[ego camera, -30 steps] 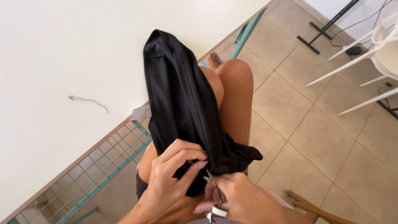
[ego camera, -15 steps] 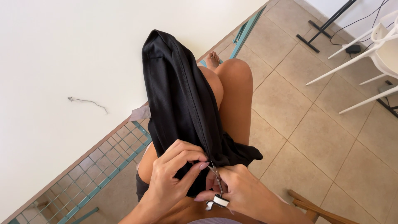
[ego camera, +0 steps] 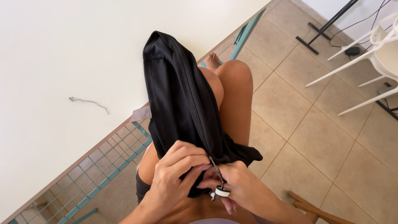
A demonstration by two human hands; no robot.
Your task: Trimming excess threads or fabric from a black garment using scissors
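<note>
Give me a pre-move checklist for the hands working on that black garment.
1. Left hand pinches the black garment: ok.
2. Right hand holds the small metal tool at the fabric edge: ok.
3. White spool kept in the right hand: ok.
4. Garment rests on the knee, not on the tiled floor: ok.
5. Tool tip clear of fingers: cannot tell.
6. Loose thread lies apart on the white table: ok.
</note>
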